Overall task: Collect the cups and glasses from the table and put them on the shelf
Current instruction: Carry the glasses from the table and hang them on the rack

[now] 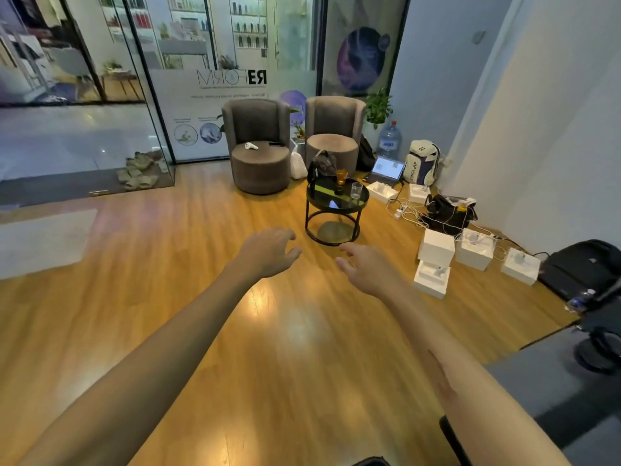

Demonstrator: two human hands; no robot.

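A small round black table (337, 210) with a dark glass top stands on the wooden floor ahead of me. On it stand an amber glass (341, 177) on a dark base and, to its right, a clear empty glass (356, 191). My left hand (268, 252) and my right hand (366, 269) are stretched out in front of me, well short of the table. Both have relaxed fingers and hold nothing. No shelf is in view.
Two brown armchairs (258, 146) stand behind the table against a glass wall. White boxes (437, 245), cables, a laptop (386, 169), bags and a water bottle crowd the floor to the right. A black office chair (591, 297) stands at the right edge.
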